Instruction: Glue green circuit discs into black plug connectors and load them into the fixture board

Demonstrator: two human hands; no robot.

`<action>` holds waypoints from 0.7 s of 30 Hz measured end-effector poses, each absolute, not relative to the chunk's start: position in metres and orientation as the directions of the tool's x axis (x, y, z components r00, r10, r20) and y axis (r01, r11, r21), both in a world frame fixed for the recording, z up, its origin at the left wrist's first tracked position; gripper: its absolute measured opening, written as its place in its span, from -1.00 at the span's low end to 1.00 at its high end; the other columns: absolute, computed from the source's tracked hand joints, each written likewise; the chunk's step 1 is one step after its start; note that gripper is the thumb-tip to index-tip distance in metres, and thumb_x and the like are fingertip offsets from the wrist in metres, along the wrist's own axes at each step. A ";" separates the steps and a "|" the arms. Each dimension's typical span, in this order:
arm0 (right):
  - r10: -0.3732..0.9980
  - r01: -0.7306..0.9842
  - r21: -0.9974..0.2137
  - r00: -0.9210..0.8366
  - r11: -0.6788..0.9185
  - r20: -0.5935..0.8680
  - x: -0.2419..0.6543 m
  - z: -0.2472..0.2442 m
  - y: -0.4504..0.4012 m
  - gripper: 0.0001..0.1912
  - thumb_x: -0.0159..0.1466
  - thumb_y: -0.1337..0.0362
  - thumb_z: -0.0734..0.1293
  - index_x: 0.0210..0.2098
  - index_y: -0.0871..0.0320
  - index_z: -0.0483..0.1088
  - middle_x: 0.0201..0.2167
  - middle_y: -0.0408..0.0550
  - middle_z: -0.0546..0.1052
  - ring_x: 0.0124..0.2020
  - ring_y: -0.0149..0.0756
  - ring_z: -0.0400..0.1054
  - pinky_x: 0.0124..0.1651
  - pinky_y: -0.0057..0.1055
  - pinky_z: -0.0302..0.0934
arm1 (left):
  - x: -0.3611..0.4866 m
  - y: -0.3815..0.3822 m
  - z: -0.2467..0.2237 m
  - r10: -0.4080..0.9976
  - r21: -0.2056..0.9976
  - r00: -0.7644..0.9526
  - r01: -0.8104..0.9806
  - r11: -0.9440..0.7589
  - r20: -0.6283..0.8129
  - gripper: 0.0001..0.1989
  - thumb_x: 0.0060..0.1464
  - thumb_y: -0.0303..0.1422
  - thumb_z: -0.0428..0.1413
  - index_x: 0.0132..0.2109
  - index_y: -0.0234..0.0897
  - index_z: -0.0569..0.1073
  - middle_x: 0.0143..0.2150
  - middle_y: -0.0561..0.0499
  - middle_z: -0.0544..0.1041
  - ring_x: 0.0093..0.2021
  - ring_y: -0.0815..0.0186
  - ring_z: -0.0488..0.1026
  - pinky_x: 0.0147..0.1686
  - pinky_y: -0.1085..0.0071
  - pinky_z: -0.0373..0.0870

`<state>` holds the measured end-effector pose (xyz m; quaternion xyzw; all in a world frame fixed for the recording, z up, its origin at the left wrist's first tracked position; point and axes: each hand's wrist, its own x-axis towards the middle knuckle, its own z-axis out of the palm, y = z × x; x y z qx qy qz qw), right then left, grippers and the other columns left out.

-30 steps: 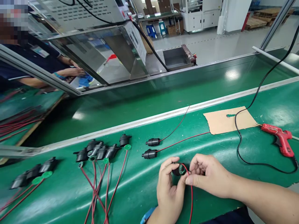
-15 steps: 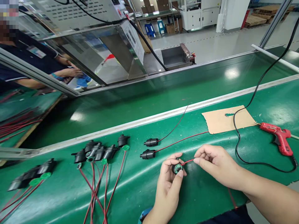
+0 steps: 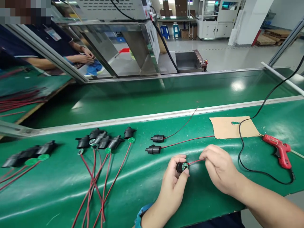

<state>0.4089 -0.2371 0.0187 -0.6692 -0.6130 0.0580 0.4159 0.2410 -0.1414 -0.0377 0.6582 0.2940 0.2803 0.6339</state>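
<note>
My left hand point(image 3: 174, 185) is closed round a small black cylindrical housing with a round green circuit board point(image 3: 185, 166) in its end; the thumb rests at the board's edge. A red wire point(image 3: 195, 161) runs from the board to my right hand point(image 3: 219, 169), whose thumb and fingertips pinch it. Just beyond my hands, two black housings point(image 3: 153, 149) lie on their sides, each with a red wire trailing right. To the left sits a cluster of black housings point(image 3: 103, 141) with green discs and long crossed red wires point(image 3: 91, 186).
A red glue gun point(image 3: 277, 147) lies at the right, its nozzle at a piece of cardboard point(image 3: 234, 128). Its black cable point(image 3: 241, 139) loops over the green mat. More black housings point(image 3: 29, 155) lie far left. Behind a metal frame point(image 3: 51, 53) a co-worker's hands point(image 3: 86, 57) are busy.
The view has tilted and shifted slightly. The board in my left hand now faces more to the right. My right hand still pinches the red wire, its fingers more bent over.
</note>
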 end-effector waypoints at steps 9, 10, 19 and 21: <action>0.962 0.851 -0.524 0.104 0.045 0.252 0.393 0.008 -0.228 -0.80 0.43 0.43 0.17 -0.15 0.19 0.42 -0.29 0.01 0.49 -0.25 -0.17 0.29 -0.16 -0.19 0.14 | 0.241 -0.144 -0.038 0.709 0.912 0.665 0.103 -0.396 0.233 -0.77 0.19 -0.49 0.10 -0.02 -0.19 0.39 0.06 -0.17 0.45 0.08 0.12 0.50 -0.07 0.20 0.56; 0.966 0.860 -0.510 0.100 0.038 0.240 0.392 0.008 -0.227 -0.80 0.42 0.43 0.17 -0.17 0.19 0.43 -0.30 0.01 0.48 -0.26 -0.17 0.28 -0.17 -0.20 0.12 | 0.241 -0.144 -0.037 0.699 0.889 0.668 0.120 -0.441 0.257 -0.77 0.19 -0.49 0.11 -0.01 -0.19 0.39 0.07 -0.18 0.44 0.08 0.12 0.50 -0.09 0.21 0.57; 0.969 0.926 -0.376 0.082 0.011 0.231 0.391 0.002 -0.224 -0.77 0.37 0.43 0.22 -0.39 0.20 0.43 -0.42 -0.03 0.45 -0.33 -0.21 0.23 -0.24 -0.24 0.02 | 0.240 -0.145 -0.037 0.573 0.689 0.712 0.173 -0.704 0.406 -0.68 0.16 -0.58 0.08 0.05 -0.26 0.35 0.11 -0.23 0.38 0.12 0.10 0.47 -0.04 0.22 0.57; 0.970 0.924 -0.382 0.087 0.006 0.226 0.391 -0.002 -0.223 -0.81 0.31 0.45 0.26 -0.42 0.19 0.43 -0.44 -0.05 0.45 -0.34 -0.23 0.25 -0.23 -0.26 0.06 | 0.239 -0.145 -0.038 0.537 0.657 0.729 0.160 -0.736 0.424 -0.67 0.17 -0.59 0.08 0.07 -0.28 0.35 0.11 -0.24 0.37 0.14 0.09 0.46 -0.03 0.23 0.57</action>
